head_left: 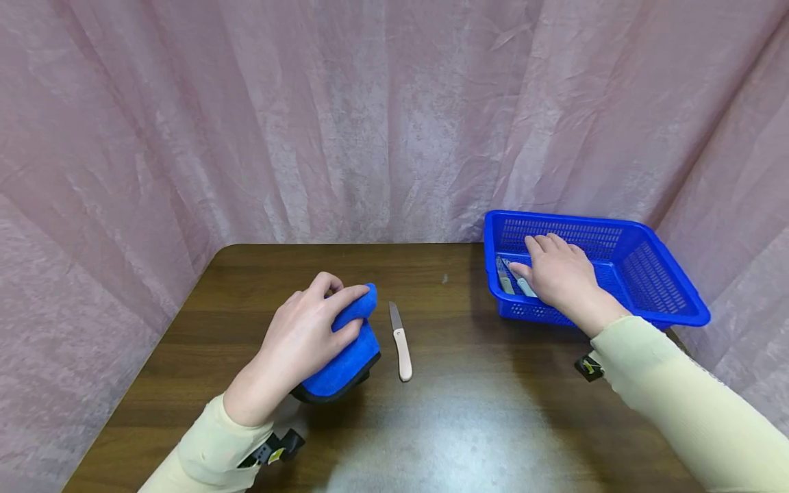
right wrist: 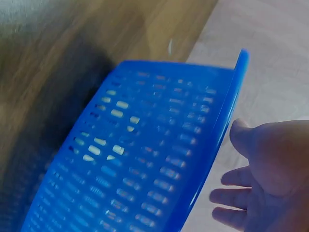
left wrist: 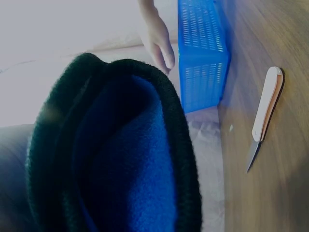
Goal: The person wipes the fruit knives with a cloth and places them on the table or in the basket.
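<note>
My left hand (head_left: 305, 335) grips a folded blue cloth (head_left: 339, 366) with a black edge, raised over the left part of the table. Its fingers and thumb curl into the top of the fabric, and the left wrist view shows the cloth's folded hollow. Just right of the cloth lies a small knife (head_left: 401, 342) with a cream handle, blade pointing away from me. My right hand (head_left: 557, 270) reaches over the blue basket (head_left: 678, 281), fingers extended and holding nothing. Beside its thumb, a knife with a light blue handle (head_left: 525, 286) and another pale-handled knife (head_left: 505, 281) lie inside the basket.
The brown wooden table (head_left: 444, 424) ends at a pink curtain (head_left: 370, 123) hanging behind it and at both sides. At the back right corner, the basket's perforated walls rise up from the tabletop. A small pale mark (head_left: 445, 279) shows on the wood near the back edge.
</note>
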Available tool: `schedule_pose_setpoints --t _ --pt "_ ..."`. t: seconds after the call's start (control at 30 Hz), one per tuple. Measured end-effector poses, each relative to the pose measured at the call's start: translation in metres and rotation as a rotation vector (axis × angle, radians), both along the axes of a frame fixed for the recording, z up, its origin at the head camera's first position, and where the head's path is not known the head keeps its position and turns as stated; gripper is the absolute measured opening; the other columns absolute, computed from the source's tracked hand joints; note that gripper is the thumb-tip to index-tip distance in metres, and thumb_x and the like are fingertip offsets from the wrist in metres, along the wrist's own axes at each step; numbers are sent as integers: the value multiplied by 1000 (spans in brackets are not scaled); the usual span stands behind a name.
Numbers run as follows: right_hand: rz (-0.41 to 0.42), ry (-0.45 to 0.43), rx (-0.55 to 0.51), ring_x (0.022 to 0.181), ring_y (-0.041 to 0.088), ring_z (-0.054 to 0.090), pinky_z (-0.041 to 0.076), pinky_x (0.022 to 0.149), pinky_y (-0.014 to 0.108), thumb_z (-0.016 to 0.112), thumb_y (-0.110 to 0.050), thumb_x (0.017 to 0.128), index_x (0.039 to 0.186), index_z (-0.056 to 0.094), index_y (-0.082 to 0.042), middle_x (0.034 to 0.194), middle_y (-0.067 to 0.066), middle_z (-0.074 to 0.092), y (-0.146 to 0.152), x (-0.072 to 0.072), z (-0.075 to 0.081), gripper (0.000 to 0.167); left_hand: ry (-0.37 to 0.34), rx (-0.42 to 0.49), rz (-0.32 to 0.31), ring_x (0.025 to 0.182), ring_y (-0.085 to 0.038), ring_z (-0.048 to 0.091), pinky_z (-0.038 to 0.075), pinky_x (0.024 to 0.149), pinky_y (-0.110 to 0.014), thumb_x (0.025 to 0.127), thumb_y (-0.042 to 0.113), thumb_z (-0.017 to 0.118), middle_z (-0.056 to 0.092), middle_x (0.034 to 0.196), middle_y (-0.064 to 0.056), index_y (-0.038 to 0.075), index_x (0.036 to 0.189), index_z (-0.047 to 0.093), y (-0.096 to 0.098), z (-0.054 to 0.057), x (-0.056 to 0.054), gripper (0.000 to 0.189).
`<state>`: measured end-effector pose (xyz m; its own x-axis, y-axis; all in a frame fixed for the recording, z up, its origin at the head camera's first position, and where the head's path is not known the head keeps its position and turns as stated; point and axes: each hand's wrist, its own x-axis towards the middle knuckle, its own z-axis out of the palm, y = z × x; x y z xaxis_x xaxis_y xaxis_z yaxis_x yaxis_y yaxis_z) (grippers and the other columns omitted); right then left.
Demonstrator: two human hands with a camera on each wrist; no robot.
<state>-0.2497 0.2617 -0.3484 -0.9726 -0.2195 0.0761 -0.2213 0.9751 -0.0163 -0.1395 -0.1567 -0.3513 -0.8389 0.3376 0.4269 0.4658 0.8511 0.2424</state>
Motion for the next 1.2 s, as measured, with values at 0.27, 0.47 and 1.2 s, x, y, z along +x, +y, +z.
schedule_pose_setpoints --t 0.27,0.47,1.2 --pt "94 157 -12 161 51 28 23 126 70 59 -47 113 164 43 6 167 31 42 -20 17 -1 75 9 -2 5 87 -31 67 57 77 -50 97 25 81 65 123 -10 26 143 76 -1 3 1 47" --pt "159 215 -5 159 48 35 28 125 69 62 -48 111 162 49 4 166 28 46 -42 30 -6 74 -1 -16 19 87 -33 67 57 75 -50 97 26 81 64 124 -10 26 144 76 -6 4 1 47" --pt "376 333 -10 150 40 52 37 125 58 73 -56 102 157 58 0 162 21 55 -121 64 -32 79 10 -32 89 86 -36 67 58 73 -54 96 23 79 65 124 -12 25 144 76 -21 0 2 48"
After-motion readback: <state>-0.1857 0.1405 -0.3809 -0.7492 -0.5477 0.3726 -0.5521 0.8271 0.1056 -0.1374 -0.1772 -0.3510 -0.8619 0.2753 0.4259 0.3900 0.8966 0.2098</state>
